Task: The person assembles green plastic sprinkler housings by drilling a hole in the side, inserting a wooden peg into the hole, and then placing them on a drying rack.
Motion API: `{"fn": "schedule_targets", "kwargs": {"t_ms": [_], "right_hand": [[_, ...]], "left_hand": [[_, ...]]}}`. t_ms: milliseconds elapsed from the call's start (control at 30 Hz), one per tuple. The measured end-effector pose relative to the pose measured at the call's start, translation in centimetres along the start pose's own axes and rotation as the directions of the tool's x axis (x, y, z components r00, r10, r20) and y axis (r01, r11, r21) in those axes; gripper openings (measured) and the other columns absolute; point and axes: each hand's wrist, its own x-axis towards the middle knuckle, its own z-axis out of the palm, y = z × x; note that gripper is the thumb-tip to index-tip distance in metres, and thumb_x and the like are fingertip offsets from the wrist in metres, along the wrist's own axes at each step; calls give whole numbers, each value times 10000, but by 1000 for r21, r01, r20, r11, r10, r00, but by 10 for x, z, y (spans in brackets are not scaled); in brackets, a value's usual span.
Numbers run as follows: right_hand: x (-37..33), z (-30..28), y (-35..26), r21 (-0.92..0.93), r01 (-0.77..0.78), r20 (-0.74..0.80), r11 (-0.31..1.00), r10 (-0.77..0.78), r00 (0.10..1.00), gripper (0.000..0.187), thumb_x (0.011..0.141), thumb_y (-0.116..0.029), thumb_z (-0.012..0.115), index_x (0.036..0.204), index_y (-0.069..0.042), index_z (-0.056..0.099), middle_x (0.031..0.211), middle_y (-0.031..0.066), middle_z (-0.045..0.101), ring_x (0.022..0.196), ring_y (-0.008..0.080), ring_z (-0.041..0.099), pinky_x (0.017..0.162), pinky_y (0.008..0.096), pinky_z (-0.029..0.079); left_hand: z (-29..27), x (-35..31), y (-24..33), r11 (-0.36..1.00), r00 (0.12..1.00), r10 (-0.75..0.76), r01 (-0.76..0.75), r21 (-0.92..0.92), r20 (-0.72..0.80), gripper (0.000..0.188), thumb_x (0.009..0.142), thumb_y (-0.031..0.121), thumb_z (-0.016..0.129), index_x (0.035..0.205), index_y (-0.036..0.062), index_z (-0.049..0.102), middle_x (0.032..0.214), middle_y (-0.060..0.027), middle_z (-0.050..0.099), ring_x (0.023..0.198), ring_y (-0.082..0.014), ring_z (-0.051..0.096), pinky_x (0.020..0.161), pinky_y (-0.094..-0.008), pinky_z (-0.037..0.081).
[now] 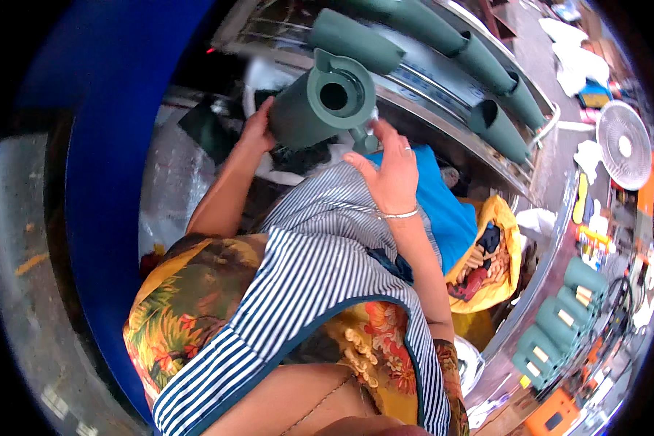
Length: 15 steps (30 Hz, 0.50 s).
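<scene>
A dark green plastic jug (287, 116) is tilted with its round top facing me; a pointed spout shows at its far rim. My left hand (260, 129) grips it by the left side, with part of the fingers hidden behind the body. My right hand (394, 171), a ring on one finger, is beside the jug's handle (365, 139). Its thumb and fingers are spread; whether a fingertip touches the handle I cannot tell. Below my hands, striped apron cloth (320, 192) and a blue cloth (443, 211) cover my lap.
Ahead, a metal-edged tray (443, 109) holds several green tubular bodies (356, 40). At the right stand a yellow sack (512, 251) with small tan pieces, a table (505, 396) bearing several green jugs (559, 323), and a fan (623, 145). A blue panel (109, 218) rises at left.
</scene>
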Motion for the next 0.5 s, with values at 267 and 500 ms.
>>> {"fn": "schedule_targets", "kwargs": {"t_ms": [267,500], "right_hand": [[-76,-56,84,525,-411,-204,746,579,789,242,914,-171,632,1099,-17,611,996,70,657,878,149,613,786,275,494],[-54,-57,97,633,-366,-374,682,684,627,362,852,-118,707,1175,-30,570,1089,76,605,865,144,590,757,287,503]], "left_hand": [[119,-26,-1,990,883,131,-144,-4,450,431,1027,338,434,1294,7,509,1315,-98,562,1196,-250,543,1032,-421,419],[174,-29,-41,985,923,122,-157,69,365,434,1031,336,422,1294,-1,496,1305,-136,555,1181,-300,548,1017,-489,428]]}}
